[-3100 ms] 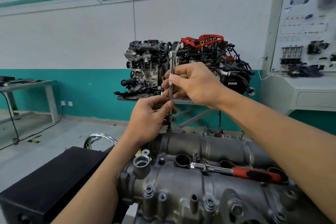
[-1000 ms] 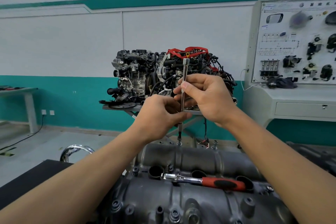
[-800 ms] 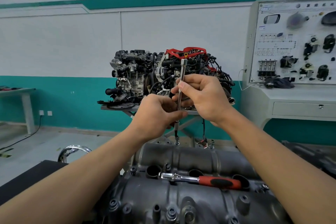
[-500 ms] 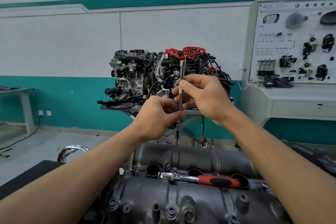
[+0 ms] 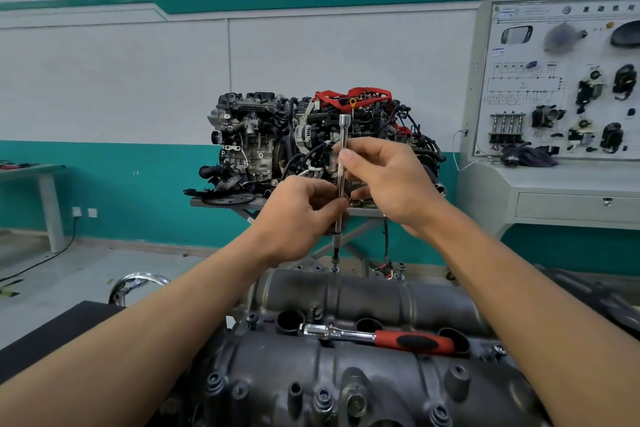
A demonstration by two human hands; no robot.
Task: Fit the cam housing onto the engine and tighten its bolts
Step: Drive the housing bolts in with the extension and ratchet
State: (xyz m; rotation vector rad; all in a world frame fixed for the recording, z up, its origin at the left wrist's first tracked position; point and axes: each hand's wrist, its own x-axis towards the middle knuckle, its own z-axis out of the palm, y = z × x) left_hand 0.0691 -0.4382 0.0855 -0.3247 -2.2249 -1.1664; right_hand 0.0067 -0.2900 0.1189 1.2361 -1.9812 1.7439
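The grey cam housing [image 5: 363, 298] lies across the engine in front of me. A long chrome extension bar [image 5: 343, 135] stands upright, its lower tip on a bolt [image 5: 335, 267] at the housing's far edge. My left hand [image 5: 301, 215] pinches the bar's lower part. My right hand [image 5: 388, 177] pinches it higher up, thumb against the knurled section. A ratchet with a red handle [image 5: 412, 341] lies loose on top of the housing. Another bolt [image 5: 401, 267] stands further right on the far edge.
A second engine [image 5: 277, 139] sits on a stand behind. A grey training panel console [image 5: 561, 97] stands at the right. A black case [image 5: 52, 333] is at the lower left, a table [image 5: 31, 170] at the far left.
Both hands have stayed on the upright bar over the same bolt, with the fingers shifting slightly on it. The view has drifted a little.
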